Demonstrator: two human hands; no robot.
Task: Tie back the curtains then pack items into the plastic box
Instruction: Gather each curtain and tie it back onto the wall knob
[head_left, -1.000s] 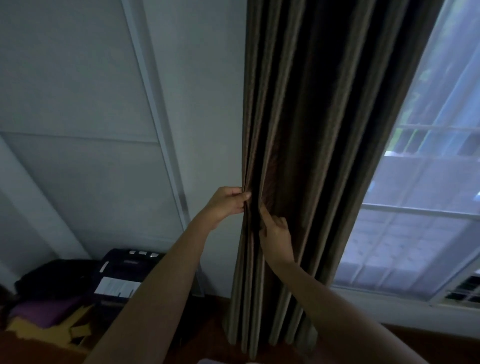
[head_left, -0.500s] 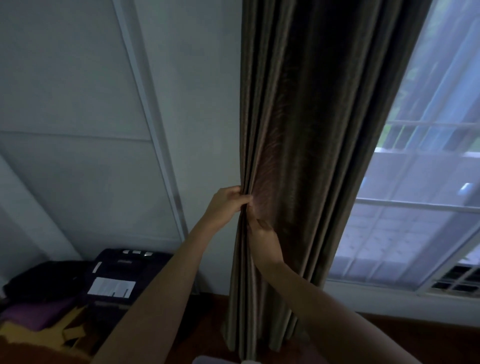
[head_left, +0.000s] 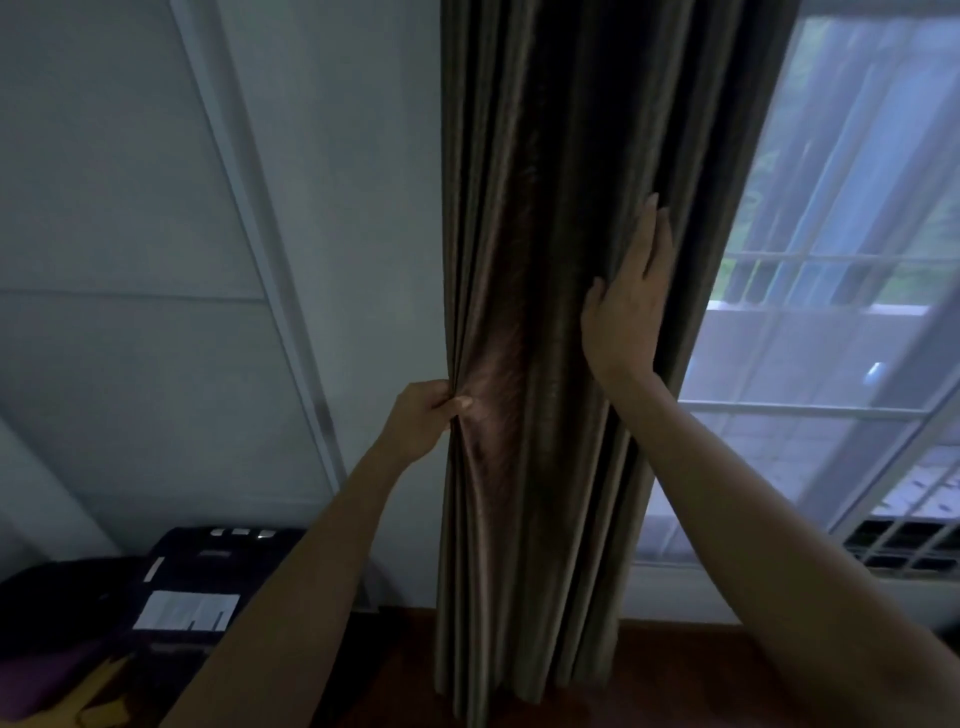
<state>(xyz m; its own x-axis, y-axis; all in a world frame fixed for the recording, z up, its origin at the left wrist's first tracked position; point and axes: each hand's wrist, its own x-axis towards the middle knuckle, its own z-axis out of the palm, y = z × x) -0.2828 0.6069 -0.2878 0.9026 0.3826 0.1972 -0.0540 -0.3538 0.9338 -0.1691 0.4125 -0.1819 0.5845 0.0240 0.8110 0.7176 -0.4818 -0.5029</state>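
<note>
The curtain (head_left: 545, 312) is taken as the landmark: it hangs gathered in dark folds between the pale wall (head_left: 156, 260) on one side and the window (head_left: 831, 364) on the other. Its wall-side edge is pinched in the closed left hand (head_left: 423, 421), at about mid-height. The right hand (head_left: 626, 306) is laid open and flat against the folds on the window side, higher up, gripping nothing. The tying-back step is judged to be in hand; the packing has not been started, and no plastic box or tie can be seen. Next, the window-side folds would need to be swept toward the pinched edge and a tie found.
</note>
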